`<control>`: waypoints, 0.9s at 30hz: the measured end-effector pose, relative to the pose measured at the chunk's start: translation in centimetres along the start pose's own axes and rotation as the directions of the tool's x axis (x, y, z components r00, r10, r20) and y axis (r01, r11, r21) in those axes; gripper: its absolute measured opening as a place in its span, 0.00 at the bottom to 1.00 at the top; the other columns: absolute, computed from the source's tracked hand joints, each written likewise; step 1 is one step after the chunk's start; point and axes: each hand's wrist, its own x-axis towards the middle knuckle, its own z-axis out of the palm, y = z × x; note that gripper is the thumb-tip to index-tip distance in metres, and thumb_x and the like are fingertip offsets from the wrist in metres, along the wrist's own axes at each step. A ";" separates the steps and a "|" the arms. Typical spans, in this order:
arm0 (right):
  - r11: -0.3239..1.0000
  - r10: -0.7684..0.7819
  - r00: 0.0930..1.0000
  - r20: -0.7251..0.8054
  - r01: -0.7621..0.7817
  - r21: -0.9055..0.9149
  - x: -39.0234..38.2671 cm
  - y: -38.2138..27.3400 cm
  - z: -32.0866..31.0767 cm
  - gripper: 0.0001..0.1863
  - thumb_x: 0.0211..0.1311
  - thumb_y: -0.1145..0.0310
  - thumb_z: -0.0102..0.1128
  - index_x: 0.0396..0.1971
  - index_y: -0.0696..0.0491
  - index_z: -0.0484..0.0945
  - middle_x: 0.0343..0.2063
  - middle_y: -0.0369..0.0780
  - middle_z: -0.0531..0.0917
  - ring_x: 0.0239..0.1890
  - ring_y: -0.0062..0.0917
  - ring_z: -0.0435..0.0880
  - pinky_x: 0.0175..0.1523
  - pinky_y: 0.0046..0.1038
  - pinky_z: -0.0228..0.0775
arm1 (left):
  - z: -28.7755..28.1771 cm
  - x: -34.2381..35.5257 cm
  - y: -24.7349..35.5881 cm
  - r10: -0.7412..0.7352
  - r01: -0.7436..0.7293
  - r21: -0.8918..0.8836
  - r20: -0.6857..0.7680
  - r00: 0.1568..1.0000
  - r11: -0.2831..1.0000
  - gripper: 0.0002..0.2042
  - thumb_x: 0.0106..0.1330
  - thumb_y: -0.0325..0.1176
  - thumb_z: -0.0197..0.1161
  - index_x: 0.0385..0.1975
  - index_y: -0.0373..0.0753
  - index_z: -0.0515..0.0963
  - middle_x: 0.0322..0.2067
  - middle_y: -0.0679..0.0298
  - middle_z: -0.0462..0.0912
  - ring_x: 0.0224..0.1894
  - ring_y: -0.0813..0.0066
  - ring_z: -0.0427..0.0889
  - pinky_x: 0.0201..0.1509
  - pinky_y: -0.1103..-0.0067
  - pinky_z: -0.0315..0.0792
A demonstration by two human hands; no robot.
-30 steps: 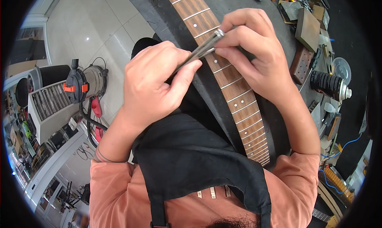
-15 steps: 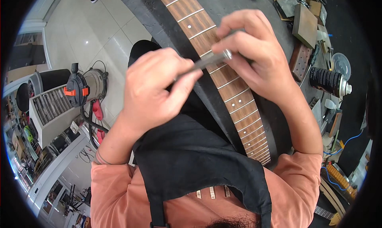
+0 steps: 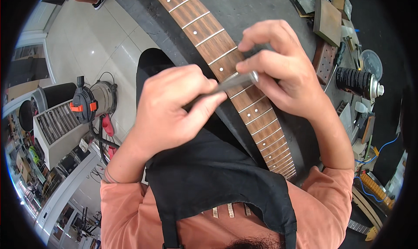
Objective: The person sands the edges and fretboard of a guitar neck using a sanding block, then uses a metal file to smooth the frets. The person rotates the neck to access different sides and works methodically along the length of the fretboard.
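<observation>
My left hand (image 3: pixel 170 105) is closed around a slim grey metal tool (image 3: pixel 237 83) that looks like a file and is smeared by motion. Its bright end lies between the curved thumb and index finger of my right hand (image 3: pixel 281 68), whose middle finger is bent and held apart. My right thumb tip is hidden behind the tool. Beneath both hands runs a guitar neck (image 3: pixel 265 129) with a striped brown fretboard, metal frets and white dots. The tool crosses above it slantwise; whether it touches a fret I cannot tell.
The neck lies on a dark worktop (image 3: pixel 143 10). On the right are a black spray can (image 3: pixel 357 83), a wooden block (image 3: pixel 327 22), a brown block with holes (image 3: pixel 324 62) and a clear lid (image 3: pixel 371 64). A vacuum cleaner (image 3: pixel 93 99) stands on the floor at left.
Both hands and the tool have come a little nearer to me along the fretboard. The view has shifted slightly, and the far end of the neck appears further left.
</observation>
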 end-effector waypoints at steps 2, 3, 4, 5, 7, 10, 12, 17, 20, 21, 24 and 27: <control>1.000 0.007 0.998 -0.059 -0.008 -0.018 1.0 0.2 0.6 0.09 0.61 0.78 0.80 0.39 0.53 0.89 0.56 0.43 0.86 0.60 0.43 0.84 0.67 0.44 0.75 | -0.2 0.3 0.0 -0.122 0.121 -0.026 -0.065 0.990 0.992 0.08 0.66 0.19 0.82 0.35 0.30 0.86 0.28 0.59 0.86 0.29 0.68 0.85 0.37 0.74 0.76; 1.000 -0.001 0.996 -0.086 -0.001 -0.017 1.6 0.8 0.9 0.09 0.61 0.77 0.80 0.39 0.53 0.88 0.56 0.43 0.86 0.60 0.43 0.84 0.66 0.43 0.75 | 0.4 1.1 0.1 -0.015 0.030 0.062 -0.223 0.975 0.998 0.07 0.67 0.21 0.80 0.32 0.34 0.85 0.25 0.59 0.81 0.25 0.62 0.80 0.32 0.69 0.72; 1.000 -0.014 0.994 -0.109 0.013 -0.016 2.1 1.2 1.0 0.09 0.62 0.76 0.81 0.39 0.53 0.88 0.55 0.43 0.86 0.59 0.43 0.84 0.66 0.43 0.75 | 0.4 1.2 -0.2 0.012 0.021 0.136 -0.238 0.971 0.990 0.07 0.67 0.21 0.80 0.33 0.34 0.86 0.25 0.59 0.81 0.26 0.61 0.81 0.32 0.68 0.73; 1.000 -0.029 0.993 -0.113 0.027 -0.015 2.2 1.4 1.0 0.09 0.62 0.76 0.81 0.39 0.53 0.88 0.54 0.43 0.86 0.58 0.42 0.84 0.65 0.42 0.76 | 0.5 1.2 -0.2 0.027 0.007 0.143 -0.237 0.971 0.990 0.07 0.66 0.21 0.81 0.33 0.34 0.86 0.26 0.59 0.81 0.26 0.60 0.82 0.33 0.68 0.73; 1.000 -0.020 0.997 -0.076 0.020 -0.009 1.3 1.2 0.4 0.09 0.62 0.77 0.80 0.39 0.53 0.88 0.53 0.42 0.86 0.58 0.42 0.84 0.64 0.42 0.76 | 0.9 1.0 -0.5 0.055 -0.034 0.108 -0.201 0.978 0.994 0.07 0.65 0.22 0.82 0.35 0.34 0.87 0.26 0.58 0.82 0.27 0.58 0.83 0.34 0.67 0.75; 0.999 -0.031 0.999 -0.033 0.032 0.029 0.2 1.0 -0.3 0.08 0.62 0.78 0.79 0.39 0.53 0.89 0.52 0.42 0.86 0.58 0.42 0.84 0.63 0.42 0.76 | 0.9 0.6 0.4 -0.045 0.041 -0.083 -0.053 0.998 0.996 0.09 0.64 0.23 0.83 0.36 0.33 0.87 0.26 0.57 0.81 0.27 0.59 0.83 0.33 0.68 0.74; 0.999 -0.032 0.999 -0.018 0.032 0.025 0.3 1.2 -0.3 0.08 0.62 0.77 0.79 0.39 0.54 0.88 0.51 0.42 0.86 0.57 0.42 0.84 0.63 0.42 0.76 | 0.7 0.9 0.3 -0.073 0.067 -0.069 -0.075 0.995 0.995 0.08 0.66 0.23 0.83 0.35 0.33 0.86 0.25 0.59 0.79 0.25 0.63 0.79 0.31 0.69 0.71; 0.997 -0.071 0.991 -0.112 0.072 0.008 1.9 2.6 0.5 0.08 0.64 0.76 0.80 0.39 0.54 0.89 0.50 0.41 0.86 0.54 0.42 0.84 0.61 0.42 0.76 | 1.3 1.6 -0.4 0.002 0.024 0.116 -0.225 0.974 0.993 0.07 0.66 0.20 0.83 0.36 0.32 0.87 0.24 0.60 0.78 0.24 0.68 0.77 0.29 0.71 0.68; 0.998 -0.053 0.996 -0.075 0.055 0.027 0.1 1.6 -0.4 0.08 0.64 0.76 0.79 0.40 0.53 0.89 0.50 0.40 0.86 0.54 0.42 0.84 0.60 0.42 0.77 | 1.5 1.1 0.8 -0.075 0.066 -0.084 -0.104 0.992 0.994 0.08 0.65 0.21 0.83 0.36 0.31 0.87 0.25 0.59 0.80 0.24 0.68 0.79 0.30 0.71 0.70; 0.998 -0.045 0.997 -0.059 0.048 0.041 -0.3 1.6 -0.4 0.08 0.64 0.74 0.80 0.40 0.53 0.90 0.50 0.40 0.87 0.54 0.42 0.84 0.60 0.43 0.77 | 1.4 1.2 0.5 -0.056 0.047 -0.085 -0.106 0.993 0.995 0.08 0.66 0.21 0.83 0.36 0.32 0.87 0.25 0.60 0.80 0.24 0.69 0.78 0.30 0.72 0.69; 0.999 -0.055 0.992 -0.111 0.054 -0.007 0.1 2.0 0.4 0.08 0.64 0.74 0.80 0.40 0.53 0.89 0.50 0.39 0.86 0.54 0.42 0.84 0.60 0.43 0.77 | 1.2 1.4 -0.1 -0.139 0.129 -0.078 -0.139 0.980 0.989 0.07 0.69 0.22 0.82 0.35 0.32 0.86 0.24 0.64 0.79 0.25 0.75 0.75 0.30 0.75 0.66; 0.998 -0.050 0.988 -0.148 0.042 -0.053 1.1 2.8 0.6 0.07 0.70 0.69 0.76 0.41 0.49 0.85 0.49 0.34 0.85 0.58 0.39 0.84 0.61 0.44 0.75 | 1.4 2.3 -0.2 -0.054 0.077 0.092 -0.228 0.972 0.993 0.08 0.70 0.22 0.82 0.34 0.33 0.86 0.23 0.65 0.77 0.24 0.75 0.73 0.30 0.75 0.64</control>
